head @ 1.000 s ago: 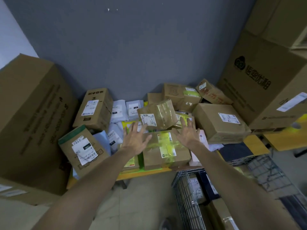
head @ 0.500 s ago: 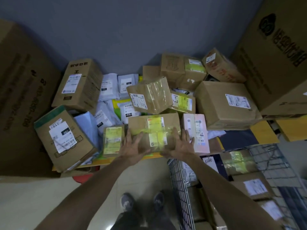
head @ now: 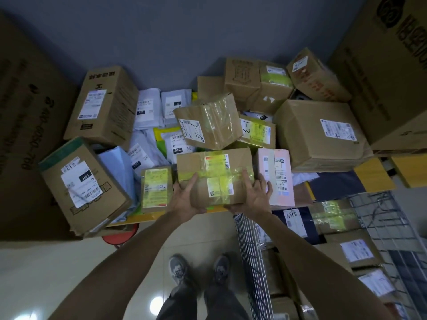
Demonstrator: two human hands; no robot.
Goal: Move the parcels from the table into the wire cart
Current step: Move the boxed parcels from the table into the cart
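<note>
at the near edge of the table (head: 143, 220), a brown parcel (head: 215, 176) bound in yellow tape is held from both sides. left hand (head: 184, 199): thumb laid over the top, fingers wrapped under the near left corner. right hand (head: 254, 195): fingers spread and curled over the near right corner. both hands are clamped on the parcel. whether it has left the table surface cannot be told from this view. it sits just beside a pink parcel (head: 277, 176) on its right and a small yellow-labelled parcel (head: 156, 187) on its left, with a taped box (head: 208, 121) close behind. the wire cart (head: 251, 250) stands below and to the right, already holding several parcels. assessment: the pick-up step is in hand, and the transfer is not yet made. the next move calls for a lift clear of the neighbours, a swing right over the cart's rim, and a lowering onto the load inside. many parcels remain on the table.
</note>
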